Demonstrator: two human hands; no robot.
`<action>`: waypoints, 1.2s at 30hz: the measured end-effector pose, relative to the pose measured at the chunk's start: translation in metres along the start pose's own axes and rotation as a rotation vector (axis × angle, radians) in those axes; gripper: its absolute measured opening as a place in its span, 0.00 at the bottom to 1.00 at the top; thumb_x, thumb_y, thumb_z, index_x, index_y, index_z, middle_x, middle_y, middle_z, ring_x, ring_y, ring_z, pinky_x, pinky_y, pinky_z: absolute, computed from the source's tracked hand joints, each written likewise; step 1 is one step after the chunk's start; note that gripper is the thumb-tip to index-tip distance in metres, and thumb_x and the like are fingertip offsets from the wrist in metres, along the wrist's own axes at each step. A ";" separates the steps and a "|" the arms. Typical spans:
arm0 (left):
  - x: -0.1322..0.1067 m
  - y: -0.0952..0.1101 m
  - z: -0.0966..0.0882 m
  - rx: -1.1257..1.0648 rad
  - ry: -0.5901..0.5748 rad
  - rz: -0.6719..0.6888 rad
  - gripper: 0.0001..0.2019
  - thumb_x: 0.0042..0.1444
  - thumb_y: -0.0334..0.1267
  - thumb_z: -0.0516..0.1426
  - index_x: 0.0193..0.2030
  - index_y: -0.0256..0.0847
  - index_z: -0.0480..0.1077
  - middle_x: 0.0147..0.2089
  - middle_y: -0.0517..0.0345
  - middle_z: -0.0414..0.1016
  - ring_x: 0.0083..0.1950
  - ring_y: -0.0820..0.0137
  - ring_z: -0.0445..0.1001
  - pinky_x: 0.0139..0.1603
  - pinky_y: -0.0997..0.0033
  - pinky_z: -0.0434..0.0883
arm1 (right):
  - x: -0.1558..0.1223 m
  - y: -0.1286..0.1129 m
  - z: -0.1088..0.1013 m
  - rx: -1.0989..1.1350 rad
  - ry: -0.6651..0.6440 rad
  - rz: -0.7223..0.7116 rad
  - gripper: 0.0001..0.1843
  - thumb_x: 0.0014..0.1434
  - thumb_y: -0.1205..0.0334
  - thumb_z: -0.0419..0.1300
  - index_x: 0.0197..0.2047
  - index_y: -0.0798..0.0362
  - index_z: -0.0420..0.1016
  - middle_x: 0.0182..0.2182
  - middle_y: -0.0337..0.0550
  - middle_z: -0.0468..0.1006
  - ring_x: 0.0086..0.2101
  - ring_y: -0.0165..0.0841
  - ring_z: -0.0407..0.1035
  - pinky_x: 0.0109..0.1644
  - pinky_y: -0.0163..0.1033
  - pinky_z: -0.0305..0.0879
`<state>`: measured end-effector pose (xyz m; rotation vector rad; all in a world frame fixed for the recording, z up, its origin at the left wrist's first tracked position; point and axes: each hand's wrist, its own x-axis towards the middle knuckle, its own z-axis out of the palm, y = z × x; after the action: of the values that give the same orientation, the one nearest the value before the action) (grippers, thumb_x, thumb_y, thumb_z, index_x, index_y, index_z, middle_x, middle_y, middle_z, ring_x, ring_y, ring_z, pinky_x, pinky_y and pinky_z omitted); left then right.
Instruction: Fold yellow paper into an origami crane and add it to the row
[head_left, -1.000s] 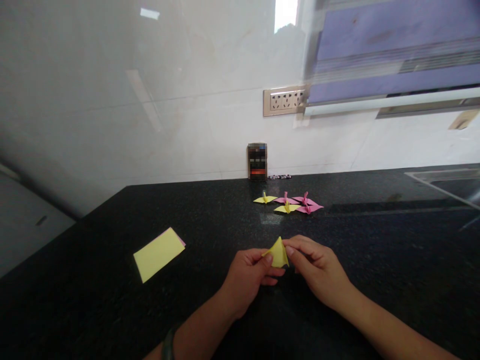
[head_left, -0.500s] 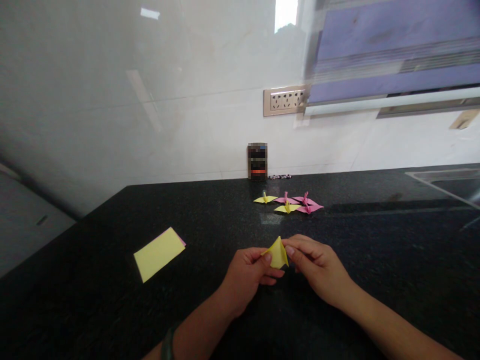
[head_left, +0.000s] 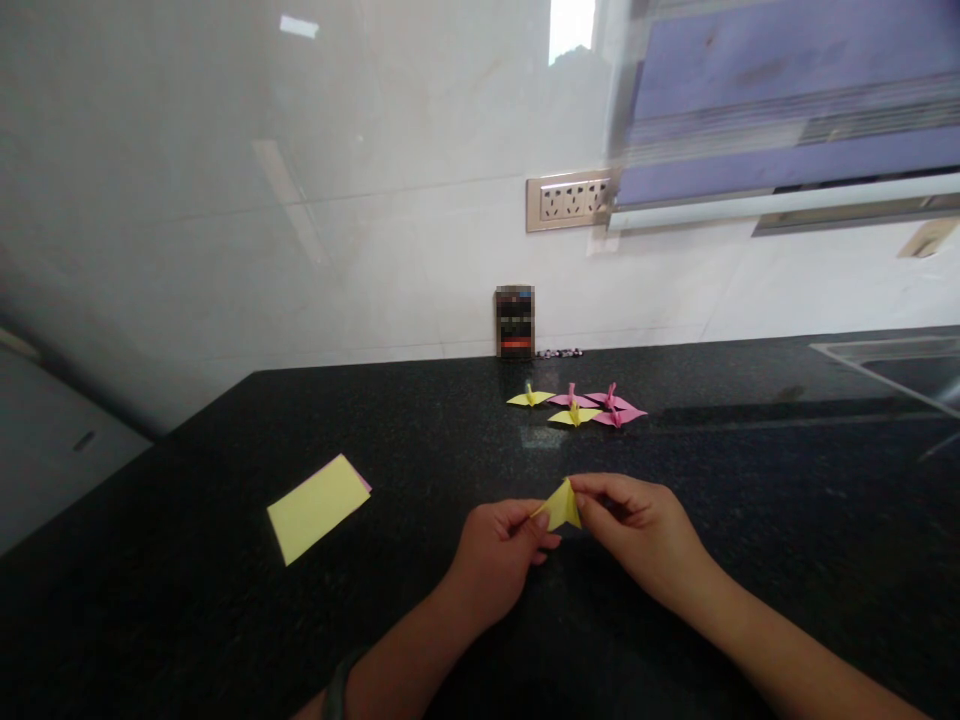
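The person pinches a small folded yellow paper (head_left: 561,505) between both hands, just above the black speckled bench (head_left: 420,440), near its front edge and roughly in the middle of the view. The left hand (head_left: 499,545) has its thumb and forefinger closed on the paper's lower left corner, while the right hand (head_left: 637,530) has its fingertips closed on the upper right edge, so the piece sits between the two grips and touches both. The paper shows as a small triangle whose point tips up and toward the right hand; its long edge runs slantwise from low on the left to high on the right. Both hands are about equally near it, the right one covering slightly more of it. Well apart to the left lies a flat stack of yellow sheets (head_left: 316,505) with a pink edge showing beneath. Farther back, toward the wall, stands a cluster of finished paper cranes (head_left: 576,405), yellow and pink, close together. Behind them a small dark box (head_left: 514,321) stands against the wall, beneath a wall socket strip (head_left: 568,201)
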<state>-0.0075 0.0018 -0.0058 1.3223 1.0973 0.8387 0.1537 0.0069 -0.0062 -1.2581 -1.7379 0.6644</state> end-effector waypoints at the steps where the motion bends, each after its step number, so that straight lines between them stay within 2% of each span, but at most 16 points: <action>1: 0.000 0.000 0.000 0.017 0.000 0.010 0.15 0.51 0.43 0.51 0.39 0.36 0.72 0.32 0.51 0.75 0.33 0.68 0.72 0.29 0.74 0.67 | 0.000 0.000 0.000 -0.003 0.003 0.002 0.10 0.51 0.66 0.53 0.36 0.52 0.73 0.25 0.40 0.76 0.25 0.31 0.70 0.29 0.34 0.66; 7: -0.001 0.001 0.002 -0.006 -0.025 -0.029 0.15 0.51 0.43 0.51 0.39 0.35 0.71 0.33 0.51 0.74 0.34 0.67 0.73 0.29 0.74 0.67 | -0.002 -0.003 -0.001 -0.071 0.034 0.008 0.04 0.50 0.68 0.52 0.28 0.52 0.67 0.21 0.37 0.71 0.22 0.28 0.66 0.23 0.31 0.61; 13: 0.000 0.005 0.002 -0.129 -0.021 -0.118 0.16 0.49 0.44 0.53 0.38 0.32 0.71 0.34 0.48 0.74 0.33 0.67 0.74 0.27 0.76 0.67 | -0.002 -0.007 -0.002 -0.082 -0.046 -0.043 0.08 0.53 0.66 0.51 0.32 0.52 0.70 0.24 0.39 0.73 0.23 0.29 0.66 0.27 0.33 0.62; 18: -0.001 0.008 0.002 -0.190 -0.065 -0.107 0.17 0.47 0.40 0.55 0.43 0.35 0.69 0.36 0.50 0.74 0.33 0.69 0.73 0.28 0.77 0.67 | 0.000 -0.010 -0.003 -0.033 -0.108 -0.059 0.05 0.52 0.63 0.53 0.29 0.53 0.70 0.26 0.40 0.72 0.27 0.30 0.66 0.29 0.34 0.62; 21: -0.001 0.006 0.002 -0.182 -0.053 -0.116 0.17 0.45 0.36 0.57 0.44 0.35 0.68 0.31 0.53 0.74 0.28 0.72 0.73 0.23 0.79 0.64 | 0.001 -0.009 -0.002 0.015 -0.106 -0.059 0.06 0.53 0.65 0.53 0.27 0.53 0.70 0.28 0.41 0.70 0.29 0.30 0.65 0.32 0.34 0.62; 26: 0.000 0.003 0.001 -0.072 -0.006 -0.097 0.11 0.48 0.40 0.53 0.30 0.33 0.69 0.17 0.60 0.67 0.17 0.77 0.66 0.16 0.81 0.58 | 0.002 -0.007 0.000 0.130 -0.071 -0.020 0.06 0.53 0.64 0.54 0.27 0.53 0.69 0.29 0.41 0.68 0.31 0.31 0.64 0.35 0.36 0.62; 31: 0.000 0.003 0.001 -0.062 -0.006 -0.095 0.11 0.49 0.41 0.52 0.29 0.33 0.68 0.17 0.60 0.66 0.16 0.78 0.65 0.16 0.81 0.57 | 0.000 -0.010 0.000 0.209 -0.115 -0.036 0.04 0.52 0.65 0.56 0.29 0.52 0.72 0.31 0.41 0.68 0.33 0.31 0.65 0.35 0.35 0.63; 36: 0.000 0.002 0.001 -0.079 -0.035 -0.076 0.12 0.50 0.42 0.51 0.31 0.33 0.69 0.18 0.60 0.66 0.18 0.77 0.66 0.17 0.81 0.58 | 0.000 -0.016 -0.002 0.163 -0.170 -0.091 0.08 0.53 0.66 0.55 0.34 0.48 0.74 0.31 0.41 0.67 0.33 0.30 0.64 0.35 0.35 0.62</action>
<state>-0.0065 0.0022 -0.0038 1.2182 1.0699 0.7926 0.1481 0.0010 0.0083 -1.0301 -1.8262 0.8620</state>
